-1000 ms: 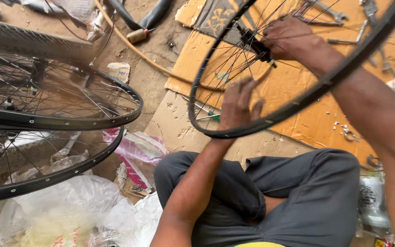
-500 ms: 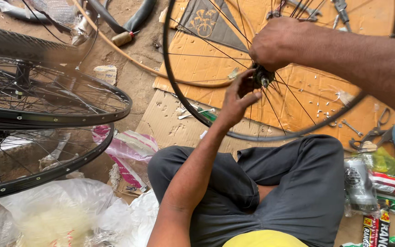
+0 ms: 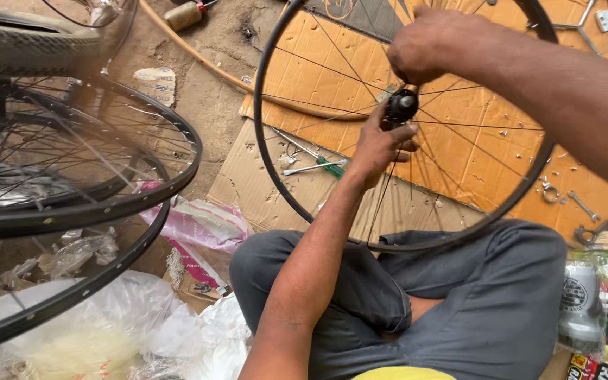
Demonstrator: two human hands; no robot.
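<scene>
Cross-legged on the ground, a person steadies a bare spoked bicycle wheel [image 3: 276,162] upright over the lap, its lower rim resting against grey trousers [image 3: 501,302]. Both hands meet at the black hub [image 3: 402,107] in the middle of the wheel: the left hand [image 3: 376,146] comes up from below, its fingers cupped beside the hub and touching it, while the right hand [image 3: 427,46] closes from above, its grip narrow and pinched on something at the axle that cannot be made out. The wheel carries no tyre, and all its spokes look fitted, so the work appears to have reached the hub stage, with the hub not yet let go. A green-handled screwdriver [image 3: 321,166] and a spanner lie untouched on flattened cardboard [image 3: 480,162] just beyond the wheel, and more small tools [image 3: 585,205] sit to the far right. To the left, well apart, other wheels [image 3: 107,204] stand stacked, one with a tyre, above crumpled plastic bags [image 3: 72,345].
</scene>
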